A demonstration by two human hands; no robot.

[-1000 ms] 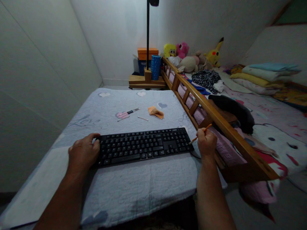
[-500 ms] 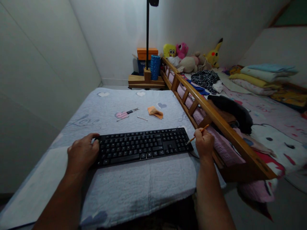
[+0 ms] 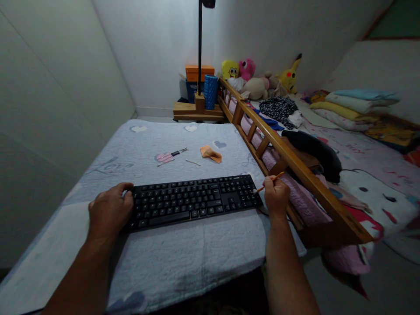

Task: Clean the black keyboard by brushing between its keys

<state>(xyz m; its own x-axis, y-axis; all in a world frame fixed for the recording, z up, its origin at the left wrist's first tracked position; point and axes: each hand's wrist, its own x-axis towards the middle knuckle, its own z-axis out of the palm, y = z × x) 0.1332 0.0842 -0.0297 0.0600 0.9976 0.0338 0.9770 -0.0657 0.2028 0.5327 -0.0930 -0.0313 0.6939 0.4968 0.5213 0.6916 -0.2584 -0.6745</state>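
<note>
A black keyboard [image 3: 183, 202] lies on the cloth-covered table, slightly slanted. My left hand [image 3: 110, 209] is closed on its left end, with the thumb and a finger at the edge. In my right hand [image 3: 276, 195], just off the keyboard's right end, is a small brush [image 3: 259, 190] with an orange handle and a pale tip. That tip is at the number pad keys. Beyond the keyboard lie a folded orange cloth [image 3: 211, 153], a pair of tweezers [image 3: 175, 153] and cotton swabs [image 3: 193, 162].
A wooden bed rail [image 3: 278, 142] runs along the table's right side. Behind it the bed holds plush toys [image 3: 256, 89], clothes [image 3: 315, 151] and folded bedding [image 3: 361, 103]. A black pole [image 3: 200, 48] on a wooden base, a blue roller [image 3: 210, 92] and an orange box [image 3: 199, 71] stand at the back.
The brush tip has moved slightly up and left over the number pad. My left hand stays on the keyboard's left end. The whole view has shifted a little.
</note>
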